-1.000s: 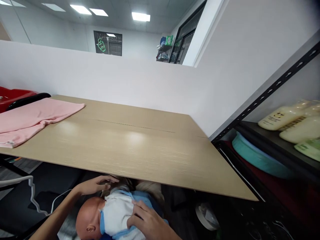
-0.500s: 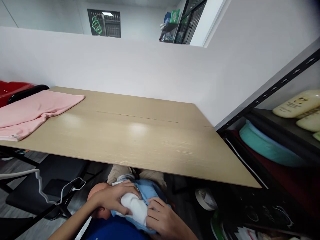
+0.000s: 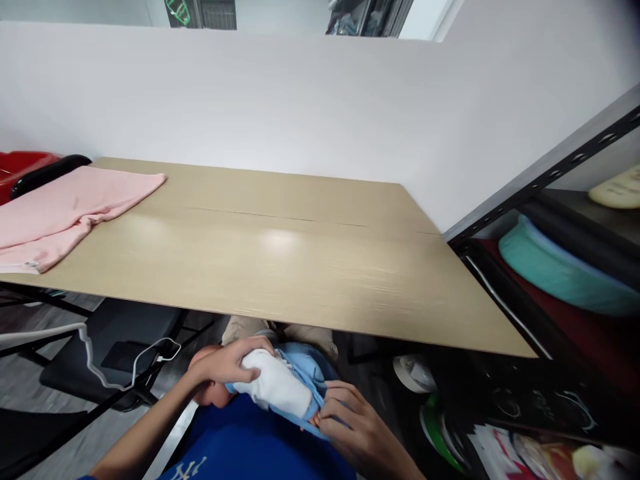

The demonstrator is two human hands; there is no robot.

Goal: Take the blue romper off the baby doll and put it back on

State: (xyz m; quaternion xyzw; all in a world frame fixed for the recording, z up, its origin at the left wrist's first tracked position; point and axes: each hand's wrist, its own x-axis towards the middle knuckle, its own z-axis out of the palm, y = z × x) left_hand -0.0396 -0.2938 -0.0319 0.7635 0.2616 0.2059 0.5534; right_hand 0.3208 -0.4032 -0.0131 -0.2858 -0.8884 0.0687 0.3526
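Observation:
A baby doll (image 3: 216, 393) lies across my lap, its head to the left, with a white top (image 3: 280, 385) on its body. My left hand (image 3: 233, 362) is wrapped over the doll's upper chest, thumb on the near side and fingers on the far side. Light blue clothing (image 3: 303, 362) lies around the doll's lower half. At its right end, my right hand (image 3: 353, 423) pinches the edge of this blue clothing between thumb and fingers. A small bit of the doll's skin shows beside those fingertips. Most of the legs are hidden.
A wooden table (image 3: 280, 267) stands just beyond my lap. A pink cloth (image 3: 75, 207) lies on its left end near a red basin (image 3: 25, 167). To the right is a shelf rack with a teal basin (image 3: 560, 273). A black chair (image 3: 115, 333) with a white cable stands at left.
My right hand has moved right and pulled the blue clothing toward the doll's feet, baring more of the white top. The left hand stays on the doll. The view has tilted down.

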